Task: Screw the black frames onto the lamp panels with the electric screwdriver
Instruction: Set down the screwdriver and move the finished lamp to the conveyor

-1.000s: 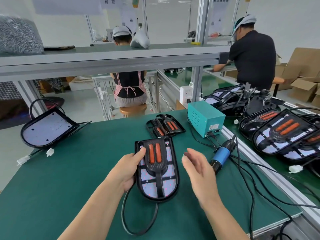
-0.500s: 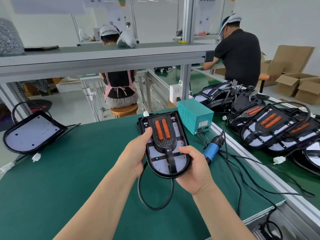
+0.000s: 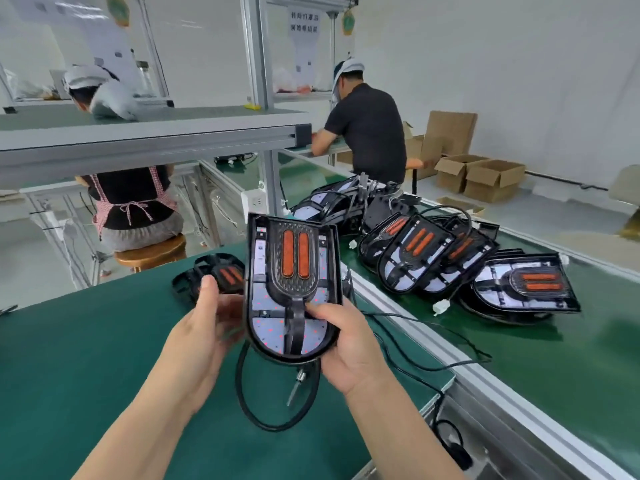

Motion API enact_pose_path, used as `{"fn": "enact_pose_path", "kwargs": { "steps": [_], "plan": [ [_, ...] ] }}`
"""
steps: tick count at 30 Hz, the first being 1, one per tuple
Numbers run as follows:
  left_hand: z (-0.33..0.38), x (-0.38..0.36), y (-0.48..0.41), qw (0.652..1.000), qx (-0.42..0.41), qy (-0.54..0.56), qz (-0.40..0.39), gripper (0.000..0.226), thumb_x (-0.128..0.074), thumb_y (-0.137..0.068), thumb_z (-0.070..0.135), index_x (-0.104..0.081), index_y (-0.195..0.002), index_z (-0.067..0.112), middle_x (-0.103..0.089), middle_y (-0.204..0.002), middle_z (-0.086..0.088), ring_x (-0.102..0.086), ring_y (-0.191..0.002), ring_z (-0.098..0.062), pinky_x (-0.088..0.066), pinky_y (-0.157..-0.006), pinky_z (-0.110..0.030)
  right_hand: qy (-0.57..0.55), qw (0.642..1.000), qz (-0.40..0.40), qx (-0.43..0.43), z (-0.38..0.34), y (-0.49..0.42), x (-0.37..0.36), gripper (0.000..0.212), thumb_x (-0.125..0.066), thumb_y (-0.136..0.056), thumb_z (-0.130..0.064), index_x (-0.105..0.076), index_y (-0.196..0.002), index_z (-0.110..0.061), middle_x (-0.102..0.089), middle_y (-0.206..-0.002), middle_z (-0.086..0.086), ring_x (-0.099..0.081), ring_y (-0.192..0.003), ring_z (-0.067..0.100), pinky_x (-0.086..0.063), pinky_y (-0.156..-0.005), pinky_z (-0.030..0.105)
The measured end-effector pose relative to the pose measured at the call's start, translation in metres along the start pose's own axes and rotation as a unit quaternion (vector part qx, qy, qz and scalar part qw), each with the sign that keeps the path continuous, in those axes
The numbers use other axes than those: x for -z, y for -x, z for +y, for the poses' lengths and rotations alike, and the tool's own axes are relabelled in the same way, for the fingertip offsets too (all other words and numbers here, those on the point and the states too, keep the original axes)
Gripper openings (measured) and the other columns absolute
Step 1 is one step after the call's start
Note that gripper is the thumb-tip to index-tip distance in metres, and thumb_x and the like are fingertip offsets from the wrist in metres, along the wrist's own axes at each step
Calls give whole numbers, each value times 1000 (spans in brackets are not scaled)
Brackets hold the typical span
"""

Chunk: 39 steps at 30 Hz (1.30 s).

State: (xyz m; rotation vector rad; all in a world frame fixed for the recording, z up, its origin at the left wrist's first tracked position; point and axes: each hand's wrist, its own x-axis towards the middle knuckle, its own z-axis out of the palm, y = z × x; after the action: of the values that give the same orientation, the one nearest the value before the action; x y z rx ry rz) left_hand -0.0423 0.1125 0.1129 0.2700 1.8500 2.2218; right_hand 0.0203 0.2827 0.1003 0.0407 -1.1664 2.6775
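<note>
A lamp panel (image 3: 268, 306) with a black frame and two orange strips is lifted upright above the green table. My right hand (image 3: 346, 344) grips its lower right edge, thumb on the face. My left hand (image 3: 201, 337) sits at its left side with fingers behind the panel, blurred by motion. A black cable loop (image 3: 273, 403) hangs from the panel's bottom. The electric screwdriver is hidden in this view. A loose black frame (image 3: 221, 275) lies on the table behind the left hand.
Several finished lamp panels (image 3: 433, 261) are piled on the green conveyor (image 3: 554, 358) to the right, past an aluminium rail. Black cords trail over the table's right edge. Two people work at benches beyond. Cardboard boxes (image 3: 485, 174) stand at the far right.
The panel has been lifted off the table and held up higher. My view has swung right, so the teal power box and screwdriver have left sight.
</note>
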Motion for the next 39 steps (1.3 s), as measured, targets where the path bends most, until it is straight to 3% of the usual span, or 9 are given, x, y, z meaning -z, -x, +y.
{"fn": "enact_pose_path", "kwargs": {
  "steps": [3, 7, 11, 15, 22, 31, 35, 37, 39],
  "plan": [
    [-17, 12, -6, 998, 16, -27, 62, 62, -47, -93, 59, -72, -97, 3, -76, -98, -10, -71, -96, -25, -51, -90, -37, 9, 999, 8, 50, -32, 1, 17, 35, -59, -79, -2, -78, -108, -8, -74, -113, 16, -73, -99, 30, -60, -86, 43],
    [-43, 29, -13, 990, 27, -103, 93, 46, -43, -106, 39, -72, -95, 6, -73, -104, -10, -66, -106, -27, -47, -100, -41, 26, 991, 49, 126, -72, 2, 46, 37, -61, -80, 1, -76, -113, -7, -73, -117, 18, -70, -105, 35, -56, -95, 51],
    [-63, 43, -16, 982, 29, -140, 123, 37, -43, -107, 28, -71, -93, 7, -71, -105, -8, -64, -109, -28, -44, -100, -40, 59, 968, 145, 195, -98, -1, 88, 45, -54, -88, 12, -62, -131, 0, -70, -122, 17, -68, -109, 34, -56, -95, 48],
    [-78, 57, -17, 976, 31, -150, 156, 34, -45, -106, 22, -70, -88, 8, -71, -104, -13, -63, -103, -32, -45, -98, -43, 109, 933, 252, 232, -118, -1, 137, 49, -51, -88, 20, -63, -123, -11, -74, -109, 6, -69, -101, 26, -55, -94, 42],
    [-90, 71, -17, 974, 33, -137, 178, 33, -46, -106, 16, -68, -86, 2, -68, -101, -21, -62, -96, -34, -45, -96, -44, 215, 888, 341, 221, -146, -8, 212, 48, -52, -86, 22, -64, -105, -20, -77, -88, -12, -72, -79, 8, -54, -82, 32],
    [-96, 78, -20, 977, 30, -138, 162, 33, -45, -106, 14, -68, -88, 0, -69, -100, -21, -63, -100, -36, -45, -101, -47, 314, 879, 329, 141, -204, -21, 250, 54, -51, -83, 25, -55, -129, -3, -77, -82, -6, -72, -74, 11, -55, -73, 32],
    [-100, 82, -22, 975, 32, -144, 165, 33, -46, -106, 14, -70, -88, 1, -70, -102, -21, -64, -102, -37, -44, -106, -50, 367, 866, 321, 110, -226, -22, 259, 54, -52, -84, 25, -57, -125, -9, -77, -80, -11, -73, -72, 5, -57, -62, 21],
    [-101, 83, -22, 974, 32, -151, 166, 32, -47, -105, 16, -71, -89, 2, -72, -101, -17, -65, -103, -36, -44, -106, -50, 389, 856, 322, 110, -226, -24, 265, 54, -53, -83, 26, -60, -120, -13, -78, -83, -12, -73, -76, 3, -56, -68, 23],
    [-102, 83, -23, 974, 28, -151, 164, 32, -47, -105, 15, -71, -89, 2, -72, -100, -16, -65, -104, -35, -45, -106, -49, 404, 845, 331, 110, -220, -25, 272, 53, -55, -83, 25, -60, -121, -11, -78, -90, -6, -73, -80, 10, -55, -83, 36]
  ]
}}
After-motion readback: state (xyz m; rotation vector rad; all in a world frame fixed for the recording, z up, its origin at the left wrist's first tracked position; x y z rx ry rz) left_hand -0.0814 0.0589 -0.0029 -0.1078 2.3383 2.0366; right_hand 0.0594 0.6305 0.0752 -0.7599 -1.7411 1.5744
